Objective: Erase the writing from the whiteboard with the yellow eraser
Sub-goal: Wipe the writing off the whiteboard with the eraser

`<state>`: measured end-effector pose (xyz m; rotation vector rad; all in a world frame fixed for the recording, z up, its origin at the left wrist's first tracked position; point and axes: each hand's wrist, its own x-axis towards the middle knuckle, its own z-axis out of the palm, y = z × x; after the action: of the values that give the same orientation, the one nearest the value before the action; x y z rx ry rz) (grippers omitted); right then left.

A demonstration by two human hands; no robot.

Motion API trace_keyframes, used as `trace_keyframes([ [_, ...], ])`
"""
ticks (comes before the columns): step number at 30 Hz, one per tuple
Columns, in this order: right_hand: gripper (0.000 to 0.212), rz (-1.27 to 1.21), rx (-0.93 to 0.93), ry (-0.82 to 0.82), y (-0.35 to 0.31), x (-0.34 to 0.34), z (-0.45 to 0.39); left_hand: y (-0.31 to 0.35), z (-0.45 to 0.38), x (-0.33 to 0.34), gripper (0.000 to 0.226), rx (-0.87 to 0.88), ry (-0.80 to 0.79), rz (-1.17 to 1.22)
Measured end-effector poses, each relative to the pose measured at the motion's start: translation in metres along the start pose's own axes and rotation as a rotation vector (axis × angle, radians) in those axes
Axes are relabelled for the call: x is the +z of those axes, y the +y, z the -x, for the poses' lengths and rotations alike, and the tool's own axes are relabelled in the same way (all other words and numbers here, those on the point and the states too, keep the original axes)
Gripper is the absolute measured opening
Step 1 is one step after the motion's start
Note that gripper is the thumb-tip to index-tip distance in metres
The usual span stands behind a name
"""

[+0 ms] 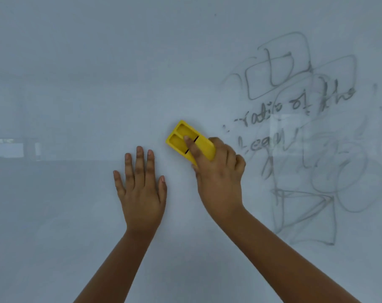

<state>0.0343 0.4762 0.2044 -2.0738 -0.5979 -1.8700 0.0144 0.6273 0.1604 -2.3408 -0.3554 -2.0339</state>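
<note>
The whiteboard fills the whole view. My right hand grips the yellow eraser and presses it flat on the board near the centre, index finger lying across its back. Grey writing with words and scribbled boxes and loops covers the board's right side, just right of the eraser. My left hand rests flat on the board, fingers spread, below and left of the eraser, holding nothing.
The board's left and centre show only faint smears and reflections of a room. More scribbled shapes run down the right side to the level of my right forearm.
</note>
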Motion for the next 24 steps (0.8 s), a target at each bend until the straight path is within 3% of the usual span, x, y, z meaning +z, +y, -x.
trace_keyframes([
  [3, 0.073, 0.009, -0.164, -0.035, 0.025, -0.001, 0.013, -0.006, 0.010, 0.003, 0.056, 0.052, 0.000, -0.034],
  [9, 0.065, -0.041, 0.137, -0.003, 0.047, -0.014, -0.053, -0.005, 0.012, 0.002, 0.056, 0.048, -0.008, -0.054],
  [15, 0.065, -0.069, -0.028, -0.056, 0.040, -0.010, 0.000, 0.018, -0.021, -0.016, 0.058, 0.192, 0.020, -0.024],
  [20, 0.062, -0.077, 0.229, -0.008, 0.094, -0.019, -0.009, 0.046, -0.061, -0.017, 0.057, 0.268, 0.002, -0.001],
  [24, 0.065, -0.093, 0.314, 0.008, 0.082, -0.014, -0.030, 0.050, -0.060, -0.006, 0.058, 0.219, -0.041, -0.012],
])
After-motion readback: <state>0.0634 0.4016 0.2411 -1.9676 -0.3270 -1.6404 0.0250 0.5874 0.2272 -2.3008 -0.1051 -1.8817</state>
